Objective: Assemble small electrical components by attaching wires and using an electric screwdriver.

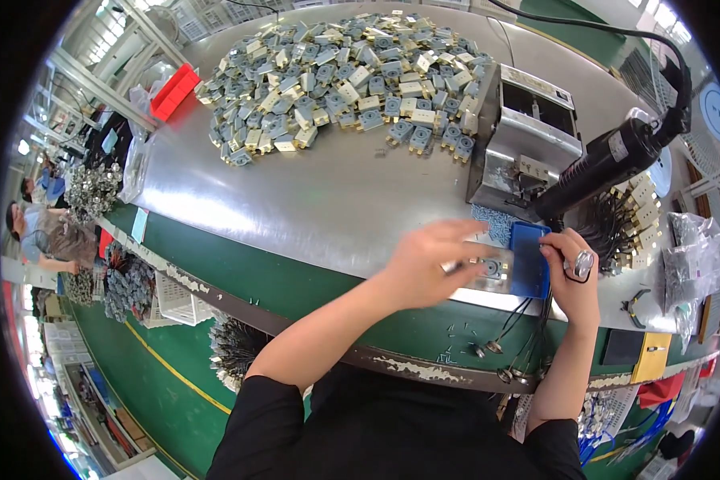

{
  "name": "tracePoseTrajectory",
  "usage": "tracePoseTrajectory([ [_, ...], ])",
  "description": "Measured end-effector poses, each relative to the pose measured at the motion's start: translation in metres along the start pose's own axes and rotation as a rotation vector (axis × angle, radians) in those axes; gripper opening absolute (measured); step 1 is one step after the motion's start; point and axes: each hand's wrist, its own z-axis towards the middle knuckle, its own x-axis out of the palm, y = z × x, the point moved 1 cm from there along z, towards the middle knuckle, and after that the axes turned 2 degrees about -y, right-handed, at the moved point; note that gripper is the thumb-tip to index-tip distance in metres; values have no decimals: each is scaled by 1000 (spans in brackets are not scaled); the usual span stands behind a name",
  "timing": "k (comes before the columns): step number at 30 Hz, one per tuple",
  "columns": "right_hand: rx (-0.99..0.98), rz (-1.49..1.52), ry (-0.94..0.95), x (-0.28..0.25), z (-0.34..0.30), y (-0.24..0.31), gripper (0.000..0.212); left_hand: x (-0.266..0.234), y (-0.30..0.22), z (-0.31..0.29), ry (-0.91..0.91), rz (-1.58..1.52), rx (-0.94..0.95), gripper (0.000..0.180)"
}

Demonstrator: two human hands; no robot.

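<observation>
At far left, beyond the surface (296,208), a co-worker (52,236), well apart from the hands. On the surface's far left corner, a red bin (174,92). Across the back, a broad heap of grey-and-cream units (344,80), well beyond both hands.

Coming in from the lower left, the left hand (432,264), motion-blurred, thumb and fingers parted around a gap; impossible to tell whether gripping anything. Just right of its fingertips, a single grey unit (494,269) with a round face, between the two hands and nearer the left; contact too blurred to judge. Behind that, scattered small screws (492,218); farther back, a metal machine (528,144). In front, near the surface's edge, dark cables (528,328) with metal ends.

Right beside the single unit, a blue tray (530,260), between it and the right hand (572,268). At the tray's right rim, that hand's thumb and forefinger, bent close together; cannot tell whether clasping the rim. Against the same hand's fingers, a shiny metal piece (584,262). Slanting down behind the tray, a black cylindrical tool (600,172). Farther right, cream units with black leads (636,220), pliers (635,310) and clear plastic bags (688,256).
</observation>
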Motion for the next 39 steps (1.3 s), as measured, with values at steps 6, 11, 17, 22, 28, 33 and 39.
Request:
tracePoseTrajectory([
  [6,20,142,-25,1,-6,0,15,-91,90,33,-383,306,-624,33],
  [11,-58,122,-19,2,-5,3,17,-105,127,32,-175,532,-508,33],
  [17,1,229,-50,4,-7,13,3,-94,109,31,-82,494,-508,23],
  [22,43,409,28,7,-10,8,10,-62,52,32,0,-351,-682,18],
  [28,125,409,78,14,4,43,14,-3,5,14,197,-929,-641,15],
  [33,18,351,38,34,4,40,21,7,-1,9,254,-981,-761,16],
  [39,39,326,77,31,6,43,19,7,2,4,204,-953,-694,20],
])
